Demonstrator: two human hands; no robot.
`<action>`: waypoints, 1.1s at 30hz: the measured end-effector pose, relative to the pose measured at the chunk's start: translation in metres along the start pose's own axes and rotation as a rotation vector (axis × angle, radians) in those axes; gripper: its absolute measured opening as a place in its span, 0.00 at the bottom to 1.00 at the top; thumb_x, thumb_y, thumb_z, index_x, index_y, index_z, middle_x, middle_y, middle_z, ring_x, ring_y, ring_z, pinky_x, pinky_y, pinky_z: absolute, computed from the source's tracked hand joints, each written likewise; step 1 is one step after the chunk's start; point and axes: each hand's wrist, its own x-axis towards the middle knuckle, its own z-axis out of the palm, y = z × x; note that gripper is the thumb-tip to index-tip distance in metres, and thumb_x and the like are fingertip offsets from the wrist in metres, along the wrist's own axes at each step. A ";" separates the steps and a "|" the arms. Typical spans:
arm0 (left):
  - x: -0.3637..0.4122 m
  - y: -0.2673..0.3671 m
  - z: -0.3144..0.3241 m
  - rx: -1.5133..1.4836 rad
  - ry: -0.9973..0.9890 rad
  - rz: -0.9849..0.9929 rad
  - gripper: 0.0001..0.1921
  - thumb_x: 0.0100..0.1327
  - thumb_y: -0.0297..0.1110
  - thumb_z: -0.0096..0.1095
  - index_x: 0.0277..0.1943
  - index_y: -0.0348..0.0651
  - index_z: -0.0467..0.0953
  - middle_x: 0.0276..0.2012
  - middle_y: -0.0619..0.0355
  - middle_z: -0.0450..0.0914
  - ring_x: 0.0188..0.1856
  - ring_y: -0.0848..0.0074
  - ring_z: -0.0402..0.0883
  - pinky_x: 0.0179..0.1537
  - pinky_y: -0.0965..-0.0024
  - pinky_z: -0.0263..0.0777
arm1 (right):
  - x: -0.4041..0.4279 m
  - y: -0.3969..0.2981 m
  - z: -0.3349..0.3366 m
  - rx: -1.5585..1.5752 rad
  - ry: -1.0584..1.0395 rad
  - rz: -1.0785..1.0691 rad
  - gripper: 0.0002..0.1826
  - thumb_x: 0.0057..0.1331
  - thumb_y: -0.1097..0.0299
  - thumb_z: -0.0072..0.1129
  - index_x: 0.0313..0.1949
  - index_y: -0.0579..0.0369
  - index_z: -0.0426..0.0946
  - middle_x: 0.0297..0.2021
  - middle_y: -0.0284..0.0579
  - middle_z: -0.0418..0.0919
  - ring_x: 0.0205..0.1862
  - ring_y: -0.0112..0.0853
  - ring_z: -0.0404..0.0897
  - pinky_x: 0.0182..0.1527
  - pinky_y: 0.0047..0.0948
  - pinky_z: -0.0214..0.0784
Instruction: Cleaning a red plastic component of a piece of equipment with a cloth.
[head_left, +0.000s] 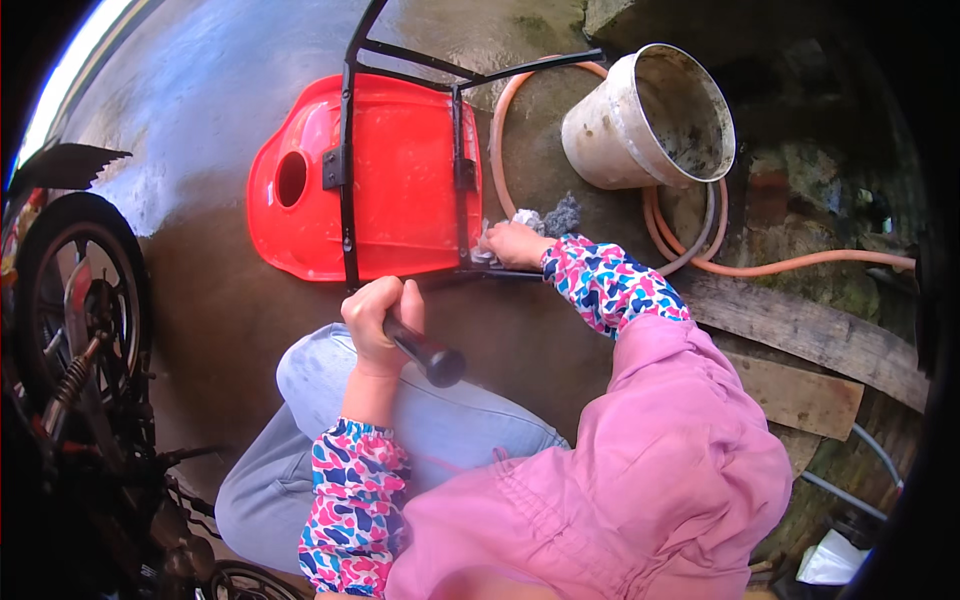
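Observation:
A red plastic chair (405, 172) with a black metal frame (347, 187) lies overturned on the wet floor, an oval hole showing at its left end. My left hand (379, 319) is wrapped around a chair leg (409, 341), whose rounded dark end points towards me. At the right edge of the red shell, my right hand (516, 245) is closed on a crumpled whitish cloth (529, 219), partly hidden by the fingers. A fuzzy grey cloth or scrubber (562, 215) shows beside that hand; whether the two pieces are joined, I cannot tell.
Behind my right hand a dirty white bucket (611, 127) leans with its mouth towards the right. An orange hose (806, 262) coils around it. Wooden planks (802, 337) lie at the right. A motorcycle wheel (82, 292) stands close on the left.

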 end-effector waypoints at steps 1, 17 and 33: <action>0.000 -0.001 0.000 0.002 -0.004 0.000 0.15 0.49 0.22 0.56 0.15 0.37 0.57 0.11 0.53 0.55 0.12 0.67 0.58 0.16 0.69 0.53 | 0.004 0.003 -0.003 0.004 0.002 0.001 0.11 0.55 0.72 0.49 0.37 0.51 0.76 0.32 0.45 0.75 0.39 0.42 0.75 0.40 0.42 0.68; -0.002 -0.003 -0.002 0.037 -0.017 -0.023 0.14 0.50 0.22 0.57 0.16 0.36 0.60 0.11 0.55 0.55 0.12 0.74 0.57 0.16 0.72 0.53 | 0.024 0.004 -0.011 -0.068 -0.015 0.094 0.08 0.51 0.71 0.52 0.31 0.50 0.78 0.32 0.44 0.78 0.41 0.40 0.77 0.39 0.40 0.71; -0.001 -0.002 0.002 -0.010 -0.039 0.001 0.17 0.57 0.22 0.53 0.17 0.37 0.55 0.13 0.62 0.50 0.16 0.85 0.50 0.17 0.75 0.46 | 0.035 -0.018 0.014 -0.016 0.346 0.546 0.06 0.49 0.68 0.54 0.26 0.51 0.79 0.25 0.47 0.80 0.33 0.41 0.81 0.32 0.40 0.69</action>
